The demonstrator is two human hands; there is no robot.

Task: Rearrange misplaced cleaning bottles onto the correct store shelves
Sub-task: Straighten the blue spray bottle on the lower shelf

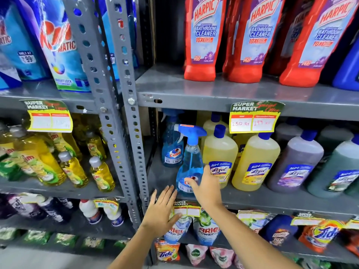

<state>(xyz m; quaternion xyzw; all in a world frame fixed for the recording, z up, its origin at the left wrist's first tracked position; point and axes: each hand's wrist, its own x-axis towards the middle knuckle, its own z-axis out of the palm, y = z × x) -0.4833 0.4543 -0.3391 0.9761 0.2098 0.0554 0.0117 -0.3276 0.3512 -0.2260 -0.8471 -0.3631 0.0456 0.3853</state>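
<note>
Front spray bottle: clear blue plastic bottle of glass cleaner with blue-white trigger head (189,166), upright at front edge of the grey metal middle shelf (272,202), right bay, approx centre of view.
Rear spray bottle: second blue trigger bottle, Colin label (172,150), at 10 o'clock from the front one, further back, upright.
Right hand: (206,188) fingers spread, thumb across the front bottle's label, palm against its lower right side (touching, but fingers not wrapped round; no firm grip seen).
Left hand: (160,211) flat and open, fingers together, at 7 o'clock of the front bottle, over the shelf lip; holds nothing. Fingertips near bottle base, contact unclear.
Neighbours: yellow Lizol floor-cleaner bottles w/ blue caps (219,154) just beside front bottle at 3 o'clock; purple and green ones further right.
Upper shelf: red Harpic bathroom-cleaner bottles (202,39) at 12 o'clock.
Left bay: yellow dish-liquid bottles w/ silver caps (73,169) at 9 o'clock, past the grey slotted upright (134,152).
Price tag: yellow-green "Super Market" card (254,118), handwritten 250 / 199.
</note>
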